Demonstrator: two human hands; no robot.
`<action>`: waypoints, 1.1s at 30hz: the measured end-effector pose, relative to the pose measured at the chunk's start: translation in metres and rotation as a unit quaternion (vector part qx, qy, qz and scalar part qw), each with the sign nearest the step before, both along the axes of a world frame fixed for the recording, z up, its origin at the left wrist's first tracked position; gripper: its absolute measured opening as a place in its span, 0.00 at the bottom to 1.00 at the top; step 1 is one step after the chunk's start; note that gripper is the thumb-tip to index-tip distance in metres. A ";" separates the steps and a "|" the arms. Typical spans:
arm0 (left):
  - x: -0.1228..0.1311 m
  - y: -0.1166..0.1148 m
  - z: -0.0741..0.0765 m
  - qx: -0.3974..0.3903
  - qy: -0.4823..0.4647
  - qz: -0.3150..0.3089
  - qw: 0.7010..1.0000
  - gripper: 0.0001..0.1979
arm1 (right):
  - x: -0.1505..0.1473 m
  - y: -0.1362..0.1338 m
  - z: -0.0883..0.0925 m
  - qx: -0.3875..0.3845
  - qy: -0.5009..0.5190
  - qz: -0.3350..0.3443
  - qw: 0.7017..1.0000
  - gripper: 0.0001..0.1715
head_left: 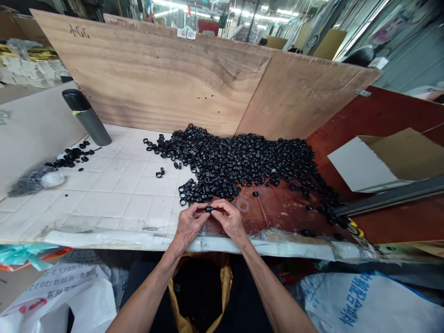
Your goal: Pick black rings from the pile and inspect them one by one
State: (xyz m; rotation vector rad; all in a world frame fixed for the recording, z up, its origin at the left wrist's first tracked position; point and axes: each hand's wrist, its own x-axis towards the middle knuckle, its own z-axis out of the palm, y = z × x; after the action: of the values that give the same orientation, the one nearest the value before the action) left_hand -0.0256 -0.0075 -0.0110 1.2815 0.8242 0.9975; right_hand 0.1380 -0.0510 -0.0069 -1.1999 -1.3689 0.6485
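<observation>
A small black plastic part (208,209) is pinched between both hands just above the table's front edge. My left hand (189,225) grips it from the left with thumb and forefinger. From the other side, the fingers of my right hand (229,220) close on the same part. Right behind the hands spreads a large heap of small black rings and caps (243,157). Below the edge, between my forearms, an open yellow bag (227,277) holds a dark mass whose pieces are too dark to make out.
A grey bottle with a black lid (92,122) stands at the left, near a small pile of black bits (71,157) and a clear plastic bag (34,179). Plywood (166,78) walls the back. An open cardboard box (360,164) and a metal bar (391,195) are at the right.
</observation>
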 end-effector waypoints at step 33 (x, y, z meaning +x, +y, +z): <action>0.000 -0.002 0.000 0.040 0.044 -0.001 0.998 0.11 | -0.005 -0.002 -0.013 -0.114 -0.079 -0.041 0.989 0.11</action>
State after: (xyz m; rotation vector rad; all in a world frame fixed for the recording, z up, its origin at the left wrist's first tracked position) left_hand -0.0257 -0.0091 -0.0107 1.4033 0.8560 0.9869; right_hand 0.1325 -0.0527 -0.0202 -1.5107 -1.3948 0.6756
